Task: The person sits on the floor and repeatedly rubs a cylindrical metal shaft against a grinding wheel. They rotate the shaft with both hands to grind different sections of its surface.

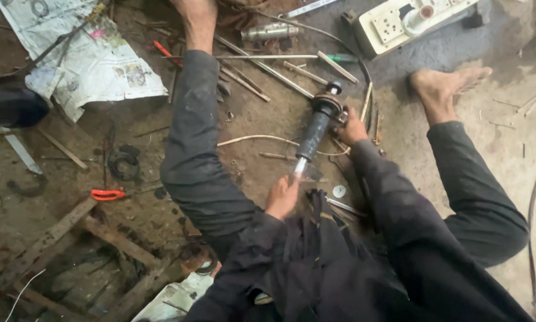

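A person sits on a dirt workshop floor, legs in dark trousers bent wide, working a dark cylindrical shock absorber (314,136) held between both hands over the ground in front of the lap. Nearest the camera, the left hand (283,197) is curled shut around the absorber's bright lower rod, fingers wrapped tight and pressed together; whether the thumb locks over them cannot be told. Farther out, the right hand (352,127) closes at the absorber's upper end beside a rusty ring fitting (329,102), fingers bent in, with its exact hold hidden behind the part. The absorber lies tilted, its rod toward the body and its capped end pointing away, apparently off the floor though that is hard to tell. To do this step well, it seems wise to keep the near grip firm on the rod so the body cannot turn, and to let the far hand alone work at the fitting, the piece kept in line. Beyond the hands lie long steel rods (262,65), a red-handled tool (107,194) to the left, crumpled newspaper (95,59), a white socket board (411,21) at top, and the person's bare foot (447,83).
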